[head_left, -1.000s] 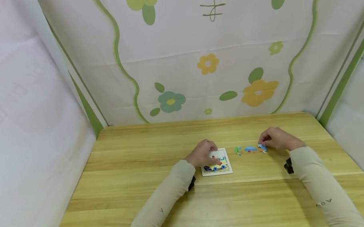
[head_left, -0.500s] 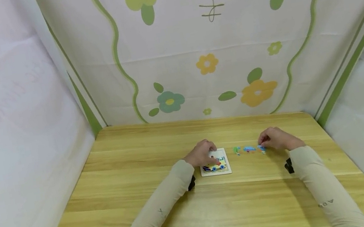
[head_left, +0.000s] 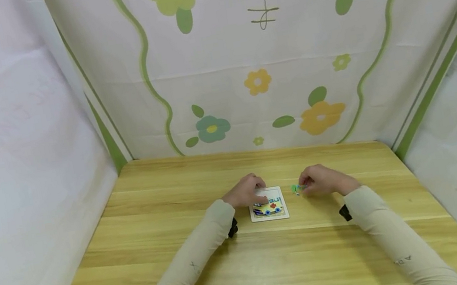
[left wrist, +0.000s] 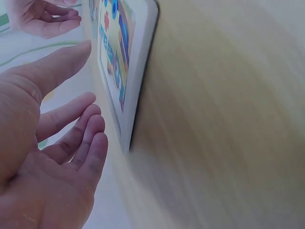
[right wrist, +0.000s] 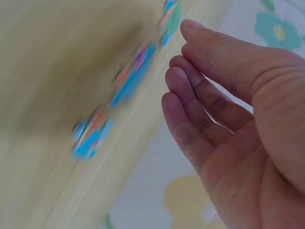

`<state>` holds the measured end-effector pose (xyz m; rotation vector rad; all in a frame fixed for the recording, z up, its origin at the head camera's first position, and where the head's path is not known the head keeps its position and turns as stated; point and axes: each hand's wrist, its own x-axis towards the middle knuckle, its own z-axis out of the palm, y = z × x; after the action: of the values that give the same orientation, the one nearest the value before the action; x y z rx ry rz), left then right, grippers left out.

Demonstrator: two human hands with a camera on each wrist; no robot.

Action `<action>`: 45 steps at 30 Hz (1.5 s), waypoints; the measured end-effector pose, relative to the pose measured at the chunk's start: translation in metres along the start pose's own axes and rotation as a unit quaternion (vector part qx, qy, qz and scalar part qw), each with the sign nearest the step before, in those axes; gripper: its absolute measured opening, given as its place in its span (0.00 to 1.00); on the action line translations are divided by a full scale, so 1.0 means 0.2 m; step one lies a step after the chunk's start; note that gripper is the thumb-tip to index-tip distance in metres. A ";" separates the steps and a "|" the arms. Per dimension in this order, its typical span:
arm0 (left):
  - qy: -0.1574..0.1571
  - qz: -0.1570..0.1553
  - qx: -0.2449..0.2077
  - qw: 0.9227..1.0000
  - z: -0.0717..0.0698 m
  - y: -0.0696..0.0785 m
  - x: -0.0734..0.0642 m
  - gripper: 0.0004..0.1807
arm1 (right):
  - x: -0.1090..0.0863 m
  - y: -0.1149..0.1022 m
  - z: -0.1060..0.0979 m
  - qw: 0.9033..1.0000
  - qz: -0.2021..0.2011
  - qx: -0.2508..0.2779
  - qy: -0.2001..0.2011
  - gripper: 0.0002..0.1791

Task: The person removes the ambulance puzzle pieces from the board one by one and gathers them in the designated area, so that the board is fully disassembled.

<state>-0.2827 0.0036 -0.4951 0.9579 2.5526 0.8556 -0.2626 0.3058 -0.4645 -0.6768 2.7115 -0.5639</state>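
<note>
A small white-bordered jigsaw board (head_left: 275, 189) lies on the table, with a yellow ambulance picture bearing a red cross. My left hand (head_left: 244, 193) hovers at its upper left, fingers loosely bent; in the left wrist view they are apart from the board's rim (left wrist: 138, 67). To the board's right, my right hand (head_left: 320, 181) reaches over a short row of puzzle pieces. Its thumb and index finger come close together beside the green piece (right wrist: 172, 20). A long blue piece (right wrist: 133, 78) and a blue-and-orange piece (right wrist: 91, 137) lie on the table, covered by the hand in the head view.
The wooden table (head_left: 251, 271) extends in front of and around the board. A white cloth (head_left: 221, 52) printed with flowers hangs behind its far edge, and pale cloth walls (head_left: 9, 176) stand at both sides. Dark wrist cameras (head_left: 345, 213) sit under the sleeves.
My right hand has moved left from the far-right puzzle piece to near the green one. My left hand has drawn back slightly, uncovering more of the ambulance picture.
</note>
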 end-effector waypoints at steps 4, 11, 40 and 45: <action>-0.006 0.004 0.010 1.000 -0.03 -0.03 -0.06 0.27 | 0.08 -0.13 0.04 0.999 -0.036 -0.030 -0.008 0.11; -0.019 0.014 0.034 0.999 -0.05 -0.08 -0.16 0.30 | 0.19 -0.33 0.10 0.996 -0.080 -0.029 -0.019 0.11; 0.006 0.010 -0.002 1.000 0.01 -0.08 -0.26 0.29 | 0.28 -0.47 0.27 0.993 -0.117 0.013 -0.009 0.07; 0.005 0.001 0.012 1.000 0.01 -0.07 -0.24 0.28 | 0.27 -0.48 0.27 0.993 -0.118 0.009 -0.010 0.08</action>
<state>-0.2527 -0.0369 -0.5038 0.9643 2.5760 0.8350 -0.2522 0.1841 -0.4797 -1.0005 2.6232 -0.6307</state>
